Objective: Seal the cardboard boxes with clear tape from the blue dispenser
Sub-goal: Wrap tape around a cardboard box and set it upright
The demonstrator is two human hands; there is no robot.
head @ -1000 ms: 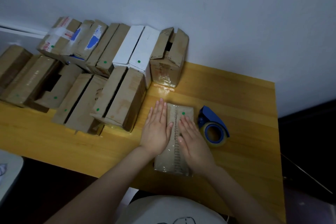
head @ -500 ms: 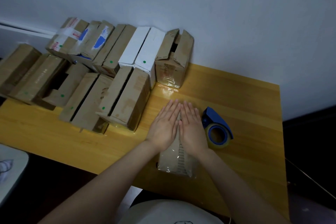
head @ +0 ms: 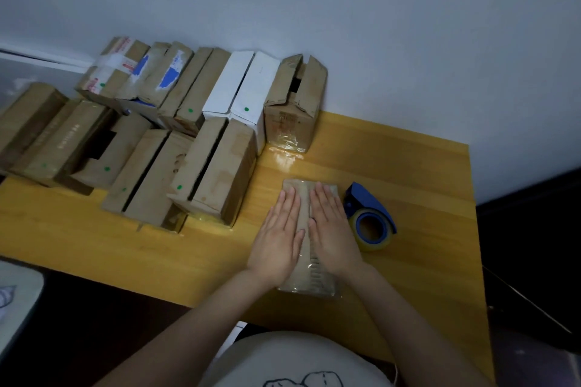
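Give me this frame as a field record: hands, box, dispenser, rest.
left hand: flat, palm down on box, left half
right hand: flat, palm down on box, right half
box: lying flat on table, clear film glinting at near end
dispenser: on table just right of box, unheld
other boxes: clustered at table's left and back, several flaps gaping

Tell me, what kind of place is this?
Probably a packing spot at home or in an office: a wooden table against a plain wall, many cardboard boxes, and a blue tape dispenser.
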